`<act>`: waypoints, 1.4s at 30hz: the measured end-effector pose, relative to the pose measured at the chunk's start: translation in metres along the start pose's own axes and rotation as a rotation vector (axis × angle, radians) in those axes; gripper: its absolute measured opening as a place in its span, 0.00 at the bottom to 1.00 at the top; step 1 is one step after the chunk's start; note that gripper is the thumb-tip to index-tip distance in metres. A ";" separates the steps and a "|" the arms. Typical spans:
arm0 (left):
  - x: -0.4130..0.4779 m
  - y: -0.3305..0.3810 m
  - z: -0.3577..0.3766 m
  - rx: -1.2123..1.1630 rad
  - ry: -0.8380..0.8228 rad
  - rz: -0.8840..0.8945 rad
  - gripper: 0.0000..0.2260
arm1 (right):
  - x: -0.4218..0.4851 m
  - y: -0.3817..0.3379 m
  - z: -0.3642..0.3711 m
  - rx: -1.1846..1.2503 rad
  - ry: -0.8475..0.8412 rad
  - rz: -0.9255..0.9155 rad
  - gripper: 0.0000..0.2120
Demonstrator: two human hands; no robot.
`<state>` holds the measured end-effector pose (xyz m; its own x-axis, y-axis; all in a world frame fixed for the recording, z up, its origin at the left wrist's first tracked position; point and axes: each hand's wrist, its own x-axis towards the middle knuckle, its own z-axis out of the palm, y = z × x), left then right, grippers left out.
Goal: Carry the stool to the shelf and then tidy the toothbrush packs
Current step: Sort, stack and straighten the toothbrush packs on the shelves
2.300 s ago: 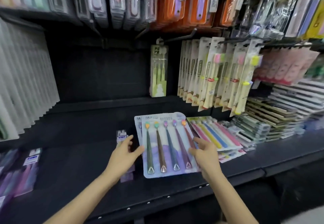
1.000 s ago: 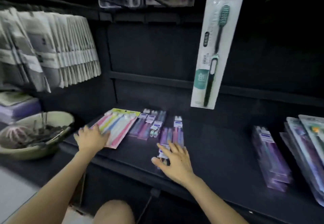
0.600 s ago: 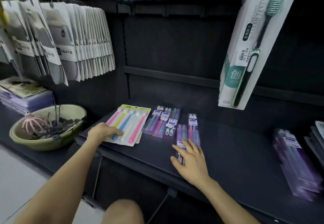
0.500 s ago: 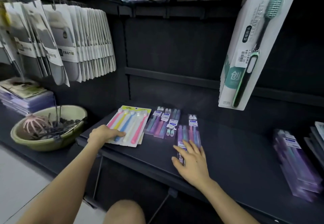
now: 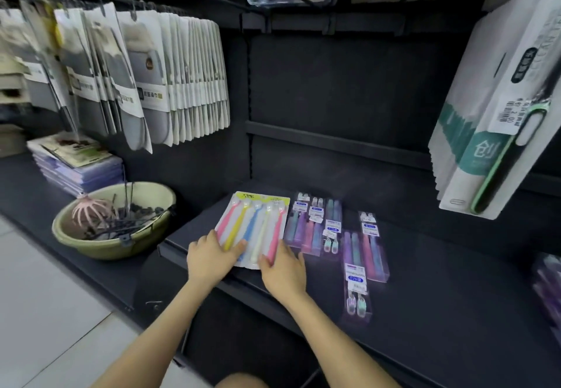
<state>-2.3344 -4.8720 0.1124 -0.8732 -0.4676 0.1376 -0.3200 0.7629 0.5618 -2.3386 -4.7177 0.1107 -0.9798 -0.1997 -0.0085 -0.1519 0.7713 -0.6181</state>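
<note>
A flat pack of pastel toothbrushes lies at the left end of the black shelf. My left hand rests on its near left corner, thumb lying over the handles. My right hand touches its near right corner, fingers flat on the shelf beside it. Slim purple toothbrush packs lie to the right: a group against the pastel pack, one farther right, and one askew near the front edge. No stool is in view.
A green bowl of hair items sits on the lower ledge at left, behind it a stack of purple packs. Grey hanging packs fill the upper left. A large green toothbrush pack hangs at right. More purple packs lie far right.
My right hand has left the slim purple pack and moved left to the pastel pack's near right corner. My left hand stays on that pack. The view has moved closer.
</note>
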 end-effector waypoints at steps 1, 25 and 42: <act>-0.006 0.000 -0.001 -0.002 0.024 0.008 0.20 | -0.001 -0.001 0.000 0.029 0.015 0.004 0.28; -0.156 0.035 -0.102 -1.051 -0.351 -0.287 0.24 | -0.126 0.018 -0.079 1.184 -0.164 0.112 0.18; -0.304 0.200 -0.047 -1.054 -1.071 0.022 0.24 | -0.342 0.164 -0.266 0.992 0.191 0.171 0.22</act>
<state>-2.1160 -4.5983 0.2209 -0.8714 0.4334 -0.2297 -0.3064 -0.1152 0.9449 -2.0627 -4.3620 0.2215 -0.9957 0.0326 -0.0862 0.0832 -0.0839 -0.9930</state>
